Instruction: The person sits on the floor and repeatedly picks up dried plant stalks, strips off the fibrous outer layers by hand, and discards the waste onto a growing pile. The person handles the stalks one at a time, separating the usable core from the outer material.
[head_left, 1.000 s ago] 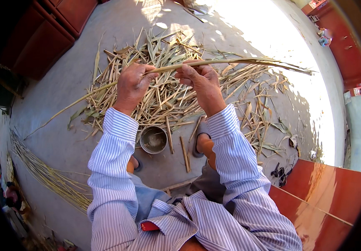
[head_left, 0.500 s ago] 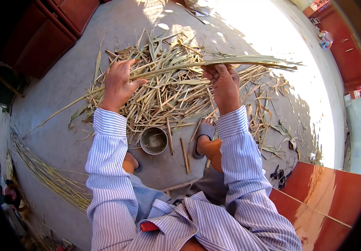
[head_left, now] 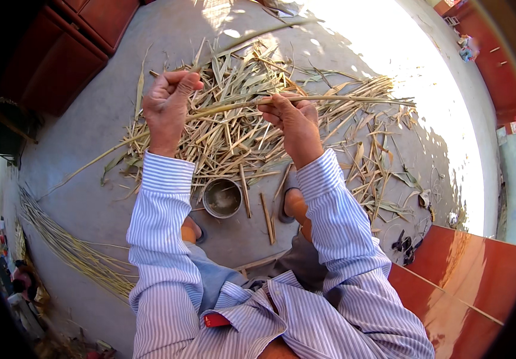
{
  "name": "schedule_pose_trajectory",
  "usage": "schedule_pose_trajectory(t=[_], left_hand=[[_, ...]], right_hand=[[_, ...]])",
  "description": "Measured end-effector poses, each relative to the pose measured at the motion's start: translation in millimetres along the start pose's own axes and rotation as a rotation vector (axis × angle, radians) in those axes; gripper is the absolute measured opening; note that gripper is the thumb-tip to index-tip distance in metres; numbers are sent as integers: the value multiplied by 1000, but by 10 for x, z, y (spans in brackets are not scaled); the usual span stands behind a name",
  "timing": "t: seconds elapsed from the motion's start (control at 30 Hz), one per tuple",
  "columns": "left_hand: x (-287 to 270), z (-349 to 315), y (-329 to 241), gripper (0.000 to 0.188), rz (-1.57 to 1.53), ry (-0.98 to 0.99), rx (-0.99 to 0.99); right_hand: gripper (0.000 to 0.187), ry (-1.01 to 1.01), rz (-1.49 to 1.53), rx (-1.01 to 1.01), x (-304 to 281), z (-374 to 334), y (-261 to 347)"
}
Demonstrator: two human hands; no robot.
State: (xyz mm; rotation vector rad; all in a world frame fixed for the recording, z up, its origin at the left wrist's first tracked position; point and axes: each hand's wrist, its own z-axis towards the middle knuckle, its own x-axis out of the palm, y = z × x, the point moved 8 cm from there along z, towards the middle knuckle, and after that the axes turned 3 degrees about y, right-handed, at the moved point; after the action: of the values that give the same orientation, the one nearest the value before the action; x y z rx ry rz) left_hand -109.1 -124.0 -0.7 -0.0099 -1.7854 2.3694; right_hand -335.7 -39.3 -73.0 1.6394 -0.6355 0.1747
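A long dry reed stalk point(head_left: 228, 108) runs across the view, from the floor at the left to a point right of my right hand. My right hand point(head_left: 294, 122) is closed on it, thumb and fingers pinching near its middle. Up and to the left, my left hand point(head_left: 171, 107) is closed on the end of a long pale green leaf point(head_left: 252, 37), which slants up to the right. The stalk passes by the left palm; whether those fingers also touch it is hidden. Below both hands spreads a heap of cut stalks and dry leaves point(head_left: 234, 140).
A round metal bowl point(head_left: 222, 198) stands on the concrete floor between my feet. A bundle of long thin stalks point(head_left: 72, 239) lies at the left. Short stalk pieces point(head_left: 267, 218) are near my right foot. Red-brown panels point(head_left: 455, 263) are at the lower right, red furniture point(head_left: 60, 54) at the upper left.
The leaf lay along the stalk before; now it stands apart, slanting upward from my left hand. The left fingers have closed on it. My right hand has moved left along the stalk and slightly down.
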Motion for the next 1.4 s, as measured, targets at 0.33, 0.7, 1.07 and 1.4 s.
schedule_pose_trajectory(t=[0.33,0.7,1.07,1.4], left_hand=[[-491,-11,-56,34,1319,51,456],[-98,-182,311,20,557,484,-76],[-835,86,475,22,-9,56,-181],[-521,-114,-94,37,1150,80,447]], right_hand=[[24,2,-13,-6,-220,51,179],[21,-35,2,-24,-260,95,228],[23,-28,-23,17,-311,116,223],[25,-108,-87,-202,-340,83,373]])
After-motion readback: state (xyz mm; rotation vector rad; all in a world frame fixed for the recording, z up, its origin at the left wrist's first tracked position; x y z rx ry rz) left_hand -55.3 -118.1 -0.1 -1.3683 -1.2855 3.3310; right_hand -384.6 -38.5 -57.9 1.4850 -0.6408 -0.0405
